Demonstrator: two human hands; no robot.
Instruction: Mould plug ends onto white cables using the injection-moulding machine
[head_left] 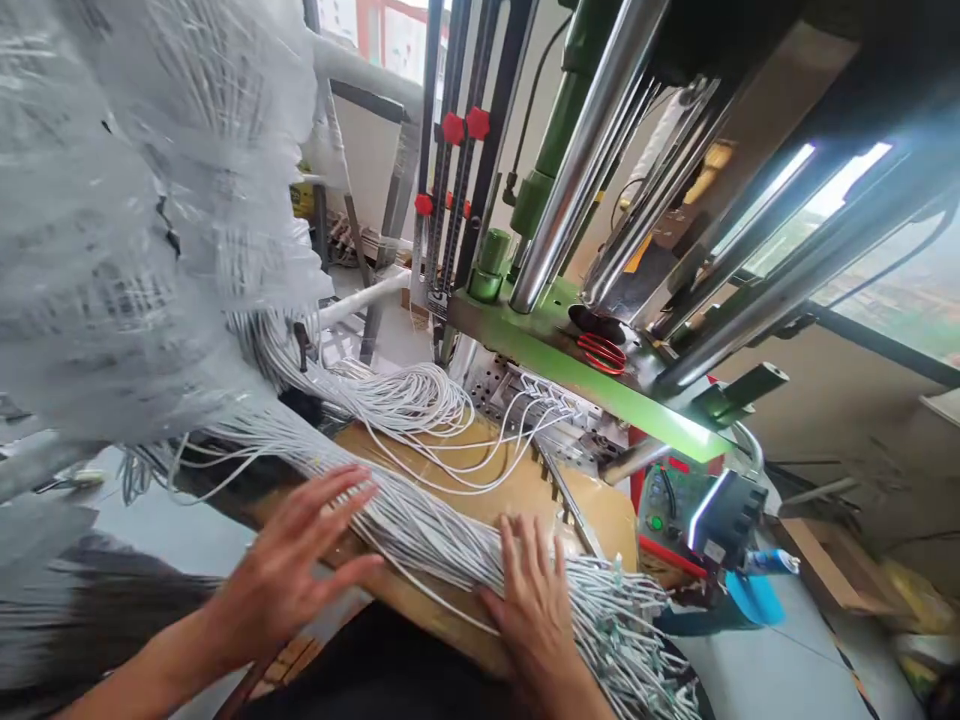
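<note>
A thick bundle of white cables (420, 520) lies across a brown cardboard-covered board (517, 490) in front of me. My left hand (300, 560) is spread open, its fingers resting on the near side of the bundle. Flat on the bundle further right lies my right hand (534, 590), fingers stretched out and pointing away from me. The cables' plug ends (637, 630) fan out to the right of that hand. Neither hand grips anything.
A green press machine (585, 370) with steel columns (577, 160) stands right behind the board, red scissors (600, 352) on its plate. More looped cables (405, 400) lie at its foot. Plastic-wrapped cable bundles (142, 200) hang at the left. A control box (675, 510) sits at the right.
</note>
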